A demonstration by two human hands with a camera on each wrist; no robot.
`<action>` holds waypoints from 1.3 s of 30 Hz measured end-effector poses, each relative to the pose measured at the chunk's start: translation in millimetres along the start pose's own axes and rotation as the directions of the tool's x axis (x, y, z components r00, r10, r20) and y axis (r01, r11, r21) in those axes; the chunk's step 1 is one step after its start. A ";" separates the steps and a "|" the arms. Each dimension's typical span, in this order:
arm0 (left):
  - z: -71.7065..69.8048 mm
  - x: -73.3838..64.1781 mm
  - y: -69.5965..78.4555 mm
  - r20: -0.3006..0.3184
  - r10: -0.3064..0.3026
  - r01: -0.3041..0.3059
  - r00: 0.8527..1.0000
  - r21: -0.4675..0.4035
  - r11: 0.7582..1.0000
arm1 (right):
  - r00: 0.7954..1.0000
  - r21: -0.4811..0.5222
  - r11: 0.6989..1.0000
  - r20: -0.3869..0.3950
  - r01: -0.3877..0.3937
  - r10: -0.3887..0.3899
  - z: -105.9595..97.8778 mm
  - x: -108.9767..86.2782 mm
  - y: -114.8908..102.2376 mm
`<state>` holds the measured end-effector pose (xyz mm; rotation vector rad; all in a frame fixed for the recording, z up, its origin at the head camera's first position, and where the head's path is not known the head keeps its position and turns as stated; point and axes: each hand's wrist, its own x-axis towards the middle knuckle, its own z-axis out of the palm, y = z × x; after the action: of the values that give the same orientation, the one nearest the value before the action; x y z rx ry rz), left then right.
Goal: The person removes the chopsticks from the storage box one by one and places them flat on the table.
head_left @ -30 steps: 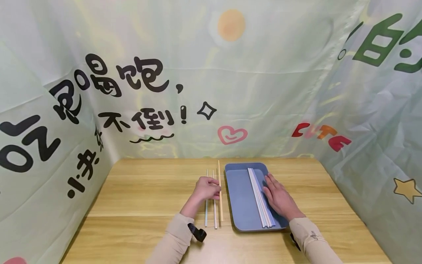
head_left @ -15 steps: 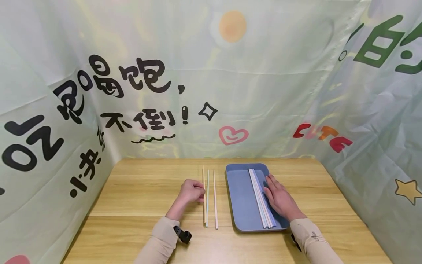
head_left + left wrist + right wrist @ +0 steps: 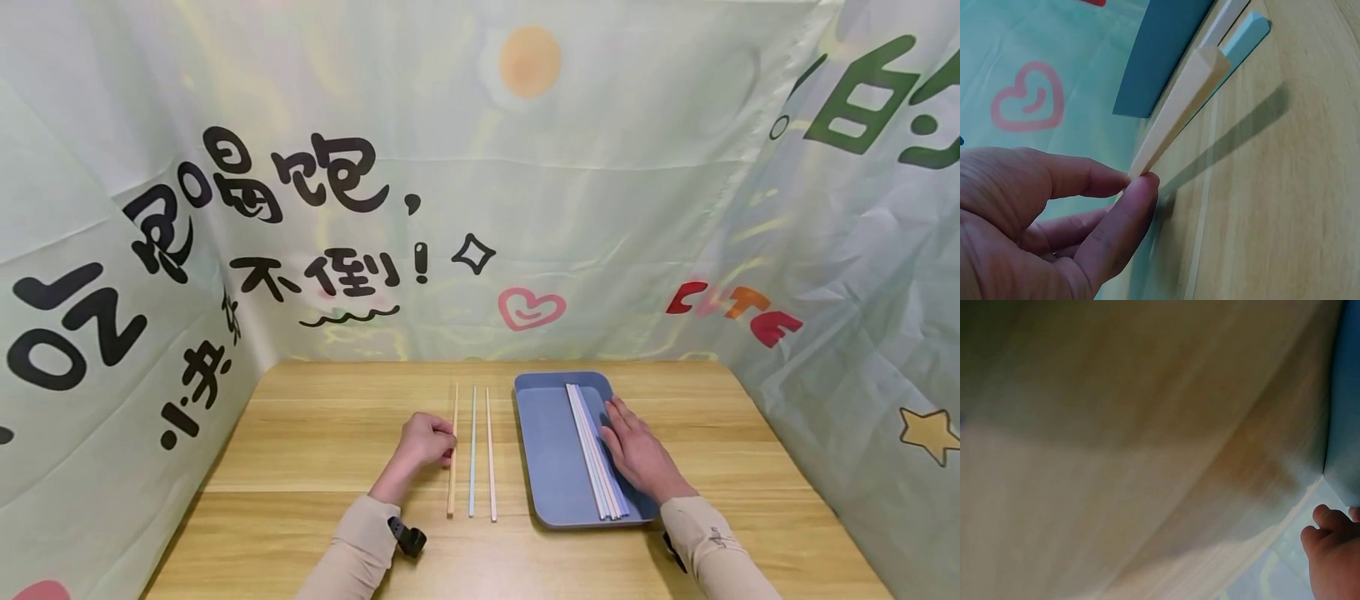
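My left hand (image 3: pixel 427 439) pinches a yellow chopstick (image 3: pixel 452 487) between thumb and fingertips. In the left wrist view the square end of this chopstick (image 3: pixel 1185 103) stands off the wooden table, its shadow lying apart. To its right a light blue chopstick (image 3: pixel 472 454) and a pale pink chopstick (image 3: pixel 491 462) lie side by side, roughly parallel. My right hand (image 3: pixel 637 448) rests with straight fingers on the right rim of a blue-grey tray (image 3: pixel 546 467). Inside the tray lies a bundle of several pale chopsticks (image 3: pixel 590 446). The right wrist view mostly shows tabletop.
The wooden table (image 3: pixel 315 450) runs back to a printed cloth (image 3: pixel 600 217), which hangs behind it and along both sides. The tray's back edge lies close to the table's far edge.
My left hand has carried the yellow chopstick leftward, from beside the tray, across the pink and blue chopsticks, to the left of both. My right hand has stayed on the tray.
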<state>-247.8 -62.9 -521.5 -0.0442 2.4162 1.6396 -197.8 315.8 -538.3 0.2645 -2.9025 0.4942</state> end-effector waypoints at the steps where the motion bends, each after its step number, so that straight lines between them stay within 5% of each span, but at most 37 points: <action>1: 0.7 0.3 -0.3 -0.005 -0.005 0.005 1.000 0.007 1.000 | 1.000 0.000 1.000 0.000 -0.001 0.001 0.2 0.0 0.2; 14: 3.9 -3.7 3.0 -0.120 0.044 -0.026 0.992 0.145 0.989 | 1.000 -0.005 1.000 0.004 -0.011 0.011 0.7 0.5 0.9; 39: 10.0 -3.5 1.9 -0.151 0.062 -0.028 0.987 0.214 0.976 | 1.000 0.001 1.000 0.000 -0.008 0.008 1.0 0.0 1.4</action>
<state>-243.0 -53.4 -522.6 -0.0877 2.7169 1.4363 -198.3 316.7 -539.7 0.2535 -2.9047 0.4962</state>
